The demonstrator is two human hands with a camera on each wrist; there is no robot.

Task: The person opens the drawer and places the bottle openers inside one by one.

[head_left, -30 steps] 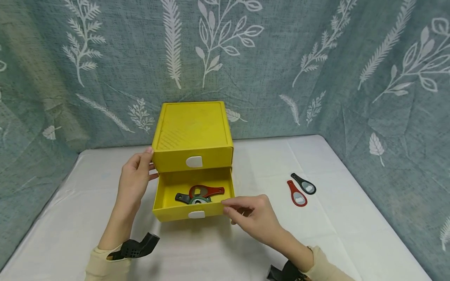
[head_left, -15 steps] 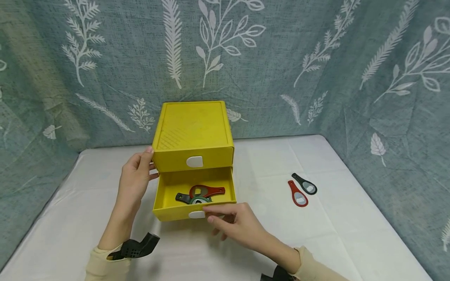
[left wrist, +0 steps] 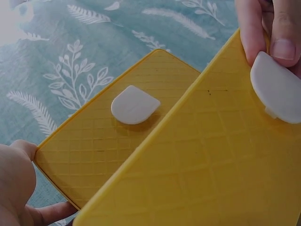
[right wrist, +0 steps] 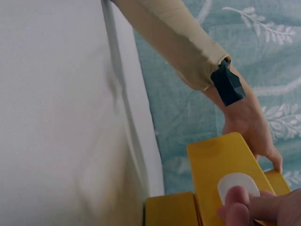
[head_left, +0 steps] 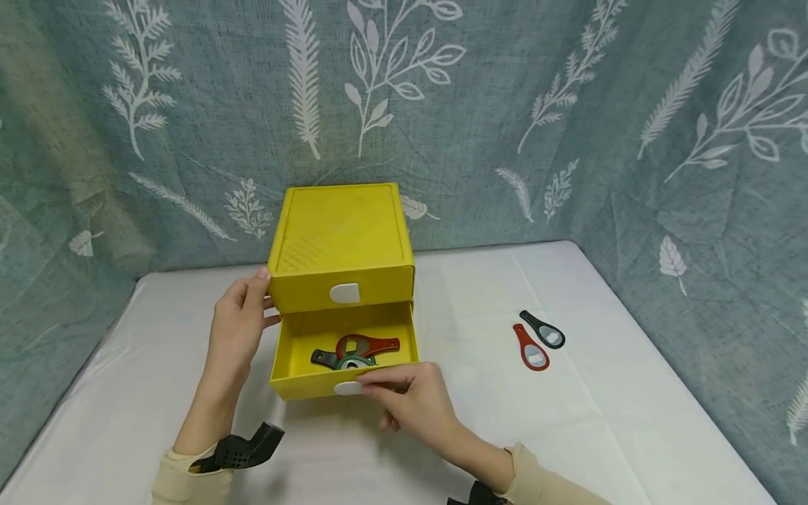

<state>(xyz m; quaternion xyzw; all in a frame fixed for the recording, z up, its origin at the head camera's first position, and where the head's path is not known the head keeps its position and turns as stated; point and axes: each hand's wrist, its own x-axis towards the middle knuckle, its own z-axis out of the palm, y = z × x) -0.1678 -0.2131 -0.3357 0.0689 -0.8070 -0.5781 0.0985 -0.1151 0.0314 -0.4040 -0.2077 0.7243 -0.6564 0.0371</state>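
A yellow two-drawer box (head_left: 341, 231) stands on the table, its lower drawer (head_left: 280, 389) pulled out. Inside lie a red bottle opener (head_left: 379, 345) and a dark one with a green rim (head_left: 325, 358), overlapping. My left hand (head_left: 238, 319) holds the box's front left edge, thumb near the top corner. At the lower drawer's front, my right hand (head_left: 413, 403) pinches the white handle (left wrist: 277, 89) between thumb and fingers. The upper drawer is shut, with its own white handle (head_left: 344, 293).
On the white cloth (head_left: 492, 428) to the right lie a red bottle opener (head_left: 532, 348) and a black one (head_left: 543, 330), side by side. Behind the table hangs a green curtain (head_left: 480, 126) with white leaf prints.
My right hand has slid left along the drawer's front, from its right corner to the white handle. My left hand stays on the box, and the drawer remains pulled out.
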